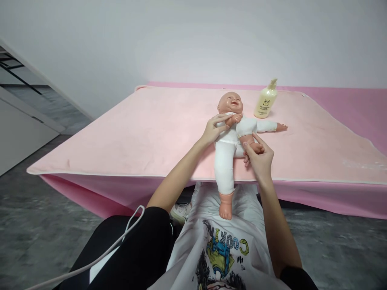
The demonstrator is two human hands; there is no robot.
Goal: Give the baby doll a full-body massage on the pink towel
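A baby doll with a white cloth body lies on its back on the pink mat, its head away from me. One leg hangs over the table's front edge; the other is bent up across its belly. My left hand is closed round the doll's hand and forearm at its chest. With thumb and fingers, my right hand grips the raised leg near the ankle. The doll's other arm stretches out to the right. A pale yellow pump bottle stands upright just beyond that arm.
The pink mat covers a table with a darker pink cloth under it. A pale wall rises behind. A white cable runs over my dark-clothed leg at the lower left. Grey floor shows on both sides.
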